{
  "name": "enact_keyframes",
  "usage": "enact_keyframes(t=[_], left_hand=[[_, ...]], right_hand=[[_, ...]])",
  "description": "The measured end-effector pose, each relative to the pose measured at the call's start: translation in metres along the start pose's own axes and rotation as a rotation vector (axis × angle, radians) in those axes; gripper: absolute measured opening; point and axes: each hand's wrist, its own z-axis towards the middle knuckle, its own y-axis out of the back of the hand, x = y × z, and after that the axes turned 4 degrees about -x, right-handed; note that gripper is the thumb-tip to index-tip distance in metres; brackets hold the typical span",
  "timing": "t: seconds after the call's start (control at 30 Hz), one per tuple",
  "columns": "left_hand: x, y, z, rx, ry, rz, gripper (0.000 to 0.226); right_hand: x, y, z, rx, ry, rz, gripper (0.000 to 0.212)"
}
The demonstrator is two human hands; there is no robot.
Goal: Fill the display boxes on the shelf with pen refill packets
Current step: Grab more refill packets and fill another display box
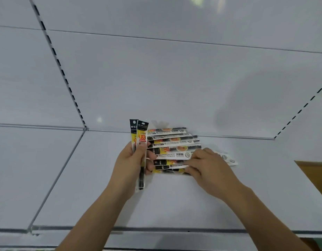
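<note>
stretching across the whole view, the white shelf (174, 200) and its white back panel (156, 78) take up nearly everything, with slotted black-and-white uprights (53, 51) running up the panel at the left and far right. both bare forearms reach up from the bottom edge and meet over the middle of the shelf board.

the left hand (133, 160) is raised with its wrist turned so the thumb faces the camera; its fingers and thumb are curled round two upright refill packets (141, 142), gripping them near their middle, so the black-and-yellow tops stand above the fist and a dark lower end hangs below it.

the right hand (209, 165) lies low, palm down, over the right part of a fanned pile of packets (173, 151). its fingers bend onto the nearer packets, and the fingertips (190, 164) seem to pinch the end of one or two white strips, though how firm that grip is cannot be told.

the pile lies flat on the shelf, against the back panel, its packets lengthwise left to right and overlapping. two white packet ends (227, 158) poke out just beyond the right hand.
</note>
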Motion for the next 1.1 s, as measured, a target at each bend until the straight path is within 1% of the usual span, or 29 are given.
enact_keyframes(t=[0.1, 0.17, 0.2, 0.3, 0.4, 0.47, 0.53, 0.6, 0.63, 0.67, 0.7, 0.73, 0.77, 0.8, 0.83, 0.9, 0.97, 1.1], left_hand=[[0.004, -0.003, -0.001, -0.003, 0.042, 0.009, 0.021], [0.005, -0.007, -0.003, -0.006, 0.065, -0.01, 0.022], [0.004, -0.011, -0.005, 0.003, 0.073, -0.029, 0.023], [0.006, -0.025, -0.012, 0.066, 0.097, -0.096, 0.027], [0.009, -0.036, -0.019, 0.143, 0.135, -0.188, 0.029], [0.011, -0.039, -0.019, 0.161, 0.09, -0.156, 0.028], [0.011, -0.037, -0.018, 0.132, 0.057, -0.124, 0.026], [0.009, -0.033, -0.014, 0.085, 0.08, -0.144, 0.024], [0.007, -0.03, -0.012, 0.065, 0.103, -0.157, 0.023], [0.004, -0.026, -0.011, 0.044, 0.109, -0.141, 0.021], [0.002, -0.022, -0.01, 0.026, 0.092, -0.094, 0.02], [0.001, -0.018, -0.009, 0.008, 0.07, -0.043, 0.02], [0.001, -0.014, -0.008, -0.011, 0.053, -0.006, 0.021], [0.001, -0.011, -0.007, -0.022, 0.049, 0.009, 0.023], [0.001, -0.008, -0.005, -0.024, 0.057, 0.009, 0.026], [0.001, -0.003, -0.004, -0.019, 0.099, -0.006, 0.029], [0.002, -0.002, -0.004, -0.013, 0.132, -0.01, 0.031], [0.003, -0.002, -0.006, -0.014, 0.183, -0.088, 0.032]], right_hand=[[0.0, 0.009, -0.002, -0.173, -0.012, 0.102, 0.038], [0.007, 0.017, -0.002, -0.282, -0.052, 0.234, 0.03], [0.014, 0.02, -0.002, -0.308, -0.075, 0.319, 0.025], [0.042, 0.025, 0.003, -0.32, -0.158, 0.536, 0.016], [0.065, 0.02, 0.007, -0.304, -0.232, 0.689, 0.011], [0.07, 0.018, 0.008, -0.29, -0.227, 0.729, 0.01], [0.066, 0.018, 0.007, -0.302, -0.151, 0.668, 0.012], [0.046, 0.016, 0.01, -0.38, -0.112, 0.435, 0.012], [0.032, 0.014, 0.013, -0.377, -0.114, 0.299, 0.017], [0.02, 0.013, 0.016, -0.313, -0.117, 0.194, 0.026], [0.01, 0.011, 0.019, -0.212, -0.098, 0.128, 0.035], [0.003, 0.007, 0.022, -0.111, -0.061, 0.082, 0.043], [-0.001, 0.003, 0.024, -0.045, -0.015, 0.045, 0.047], [-0.004, -0.002, 0.025, -0.023, 0.019, 0.024, 0.047], [-0.005, -0.005, 0.026, -0.042, 0.042, 0.021, 0.042], [-0.007, -0.006, 0.028, -0.111, 0.057, 0.035, 0.028], [-0.005, 0.001, 0.029, -0.125, 0.056, 0.059, 0.017], [0.001, 0.018, 0.028, -0.178, -0.015, 0.187, 0.017]])
